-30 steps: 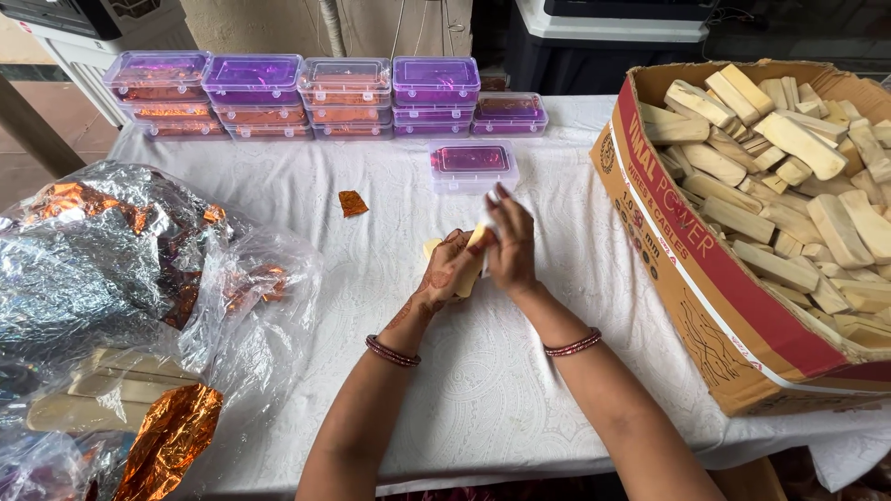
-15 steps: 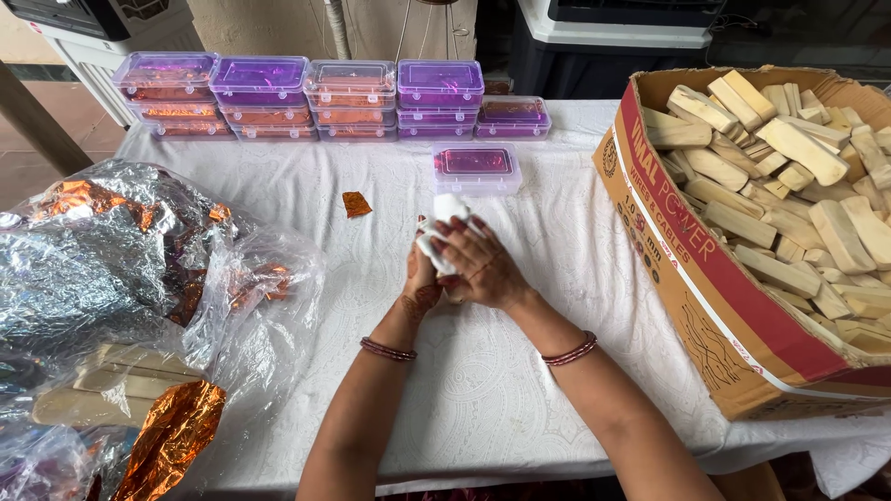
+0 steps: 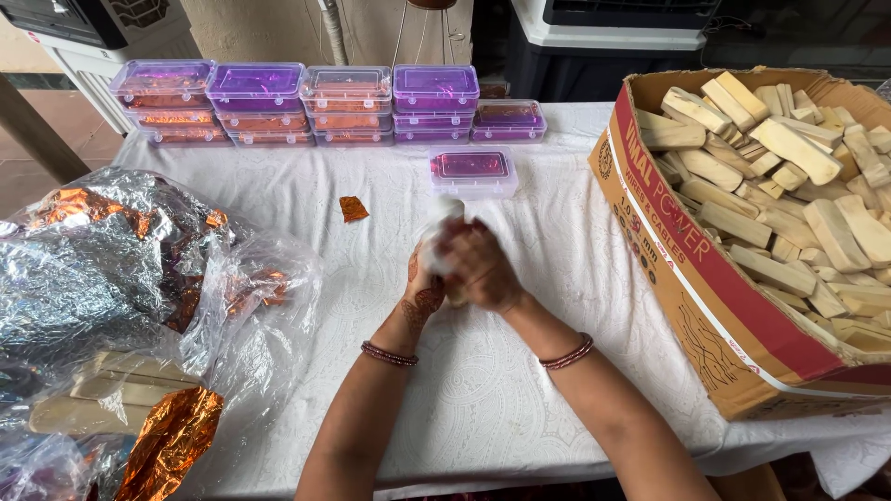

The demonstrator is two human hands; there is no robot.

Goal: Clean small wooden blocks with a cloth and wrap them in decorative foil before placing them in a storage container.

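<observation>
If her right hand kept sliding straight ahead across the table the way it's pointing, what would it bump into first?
Most likely the single purple-lidded box, which sits alone on the white tablecloth just beyond the right hand. The stacked boxes are farther back. Depth is hard to judge.

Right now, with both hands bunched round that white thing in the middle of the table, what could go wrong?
The white wrap is blurred between the left hand and right hand; it might slip loose. The single purple-lidded box sits just beyond the hands, so a stray push could shove it. The cardboard carton heaped with pale wooden blocks overhangs the table's front edge and might tip.
</observation>
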